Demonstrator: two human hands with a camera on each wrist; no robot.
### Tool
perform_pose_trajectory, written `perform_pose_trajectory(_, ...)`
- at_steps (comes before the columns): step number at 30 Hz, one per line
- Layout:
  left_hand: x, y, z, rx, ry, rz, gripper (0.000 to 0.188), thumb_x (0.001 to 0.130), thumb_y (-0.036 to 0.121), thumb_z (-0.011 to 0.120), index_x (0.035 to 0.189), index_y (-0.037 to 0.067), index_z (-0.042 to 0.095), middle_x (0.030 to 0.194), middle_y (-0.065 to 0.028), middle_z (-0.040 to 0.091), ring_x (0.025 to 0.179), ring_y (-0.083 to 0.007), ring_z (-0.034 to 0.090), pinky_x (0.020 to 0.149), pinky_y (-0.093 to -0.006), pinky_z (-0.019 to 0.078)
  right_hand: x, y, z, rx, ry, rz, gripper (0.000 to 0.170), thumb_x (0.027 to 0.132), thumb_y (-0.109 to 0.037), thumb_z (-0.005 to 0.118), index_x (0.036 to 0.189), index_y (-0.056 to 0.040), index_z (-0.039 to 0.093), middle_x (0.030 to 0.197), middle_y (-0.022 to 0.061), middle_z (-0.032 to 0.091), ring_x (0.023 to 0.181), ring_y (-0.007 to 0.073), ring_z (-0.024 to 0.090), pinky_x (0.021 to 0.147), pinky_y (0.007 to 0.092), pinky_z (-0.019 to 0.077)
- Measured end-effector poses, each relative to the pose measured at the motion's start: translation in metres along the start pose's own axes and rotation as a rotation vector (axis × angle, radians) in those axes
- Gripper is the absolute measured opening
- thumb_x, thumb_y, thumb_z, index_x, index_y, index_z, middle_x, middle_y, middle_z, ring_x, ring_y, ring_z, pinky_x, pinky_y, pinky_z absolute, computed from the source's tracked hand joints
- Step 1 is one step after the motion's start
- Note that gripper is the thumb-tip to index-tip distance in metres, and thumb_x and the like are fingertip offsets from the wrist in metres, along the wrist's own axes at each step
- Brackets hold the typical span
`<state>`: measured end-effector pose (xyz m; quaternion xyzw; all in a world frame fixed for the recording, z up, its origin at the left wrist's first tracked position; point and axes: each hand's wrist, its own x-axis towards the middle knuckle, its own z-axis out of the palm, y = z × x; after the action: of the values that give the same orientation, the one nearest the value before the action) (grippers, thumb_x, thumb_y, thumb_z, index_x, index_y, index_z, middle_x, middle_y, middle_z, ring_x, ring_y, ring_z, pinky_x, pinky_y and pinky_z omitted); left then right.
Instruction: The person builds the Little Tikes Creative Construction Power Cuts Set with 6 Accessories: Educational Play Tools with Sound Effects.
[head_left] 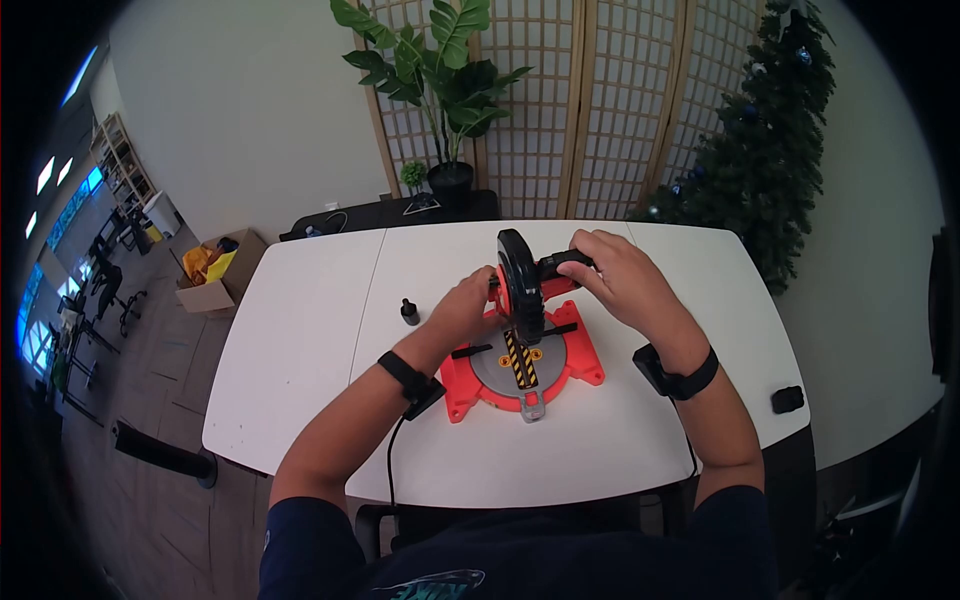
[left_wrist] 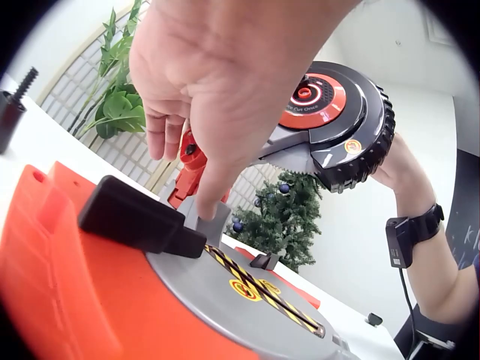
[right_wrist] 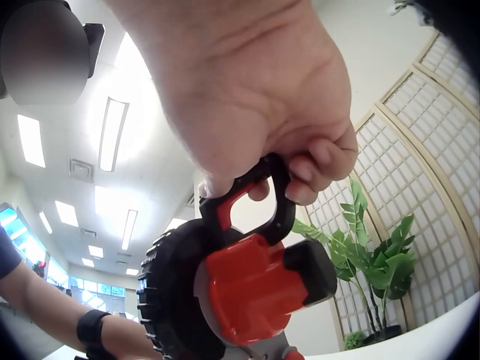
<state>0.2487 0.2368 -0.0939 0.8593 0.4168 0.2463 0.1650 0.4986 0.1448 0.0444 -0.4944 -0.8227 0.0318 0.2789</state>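
A red, grey and black toy miter saw (head_left: 500, 385) stands on the white table, its head raised, with a toothed black guard round the blade. My right hand (head_left: 622, 280) grips the black loop handle (right_wrist: 281, 202), fingers curled through it. At the rear of the saw is my left hand (left_wrist: 217, 82), its thumb reaching down to the grey upright part (left_wrist: 217, 221) beside the red hinge (left_wrist: 191, 165). The index fingertip is hidden there, so I cannot tell whether it pinches. Two black clamps (head_left: 472, 351) lie on the grey round base with its striped strip.
A small black threaded piece (head_left: 409, 312) stands on the table (head_left: 290, 370) left of the saw. A small black object (head_left: 787, 400) lies near the right edge. Behind the table are a potted plant (head_left: 450, 180), a lattice screen and a Christmas tree (head_left: 745, 160).
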Motion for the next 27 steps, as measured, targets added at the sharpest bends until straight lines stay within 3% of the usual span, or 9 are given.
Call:
perform_pose_trajectory(4,-0.002,0.003,0.0,0.033,-0.018,-0.023,0.065,0.074,0.015,0.085,0.126,0.003,0.048,0.121,-0.0192,0.062,0.117,-0.0365,0.061,0.097,-0.0439,0.0513,-0.006,0.001,0.003,0.031,0.026,-0.03,0.037,0.099,-0.038,0.06,0.091,-0.0023,0.055,0.082,0.014,0.057,0.079,0.0319,0.057,0.071,0.0416,0.0452)
perform_pose_trajectory(17,-0.009,0.018,-0.006,0.061,-0.018,-0.039,0.051,0.081,0.012,0.076,0.124,0.004,0.049,0.119,-0.0163,0.062,0.114,-0.0351,0.062,0.094,-0.0446,0.0513,-0.02,0.001,0.008,0.028,-0.001,-0.032,0.037,0.095,-0.039,0.064,0.092,-0.0032,0.057,0.085,0.014,0.059,0.086,0.0338,0.059,0.076,0.0437,0.0478)
perform_pose_trajectory(27,-0.009,0.014,-0.004,0.034,-0.013,-0.013,0.051,0.082,0.012,0.076,0.125,0.004,0.049,0.118,-0.0174,0.063,0.11,-0.0358,0.064,0.093,-0.045,0.0523,-0.016,0.003,0.008,0.021,0.005,-0.054,0.037,0.095,-0.039,0.064,0.092,-0.0032,0.055,0.084,0.0145,0.058,0.085,0.0351,0.058,0.076,0.0441,0.0475)
